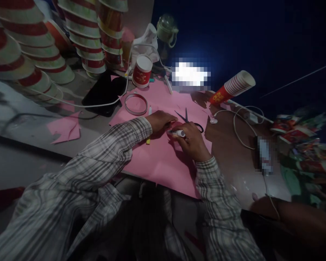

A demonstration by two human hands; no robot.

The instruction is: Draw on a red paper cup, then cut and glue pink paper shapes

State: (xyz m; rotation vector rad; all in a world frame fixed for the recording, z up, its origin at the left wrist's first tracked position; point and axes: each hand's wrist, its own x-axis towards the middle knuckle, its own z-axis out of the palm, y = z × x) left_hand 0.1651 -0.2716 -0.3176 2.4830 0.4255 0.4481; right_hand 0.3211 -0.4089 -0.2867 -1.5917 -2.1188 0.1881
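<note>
Both my hands rest on a large pink paper sheet [163, 159] spread on the table. My left hand [160, 121] lies curled on the paper, fingers closed; what it holds I cannot make out. A yellow marker [148, 140] sticks out from under it. My right hand [191, 139] is wrapped round a white glue stick [179, 133], its tip pointing left toward my left hand. Black scissors [188, 119] lie on the paper just beyond my right hand. A clear tape ring [136, 104] sits further back on the left.
Stacks of red-and-white paper bowls [43, 54] fill the back left. A single cup [142, 71], a black tablet [104, 92], a lying stack of cups [232, 88], white cables [240, 127], pink scraps [63, 128] and coloured wrappers [301, 145] surround the sheet.
</note>
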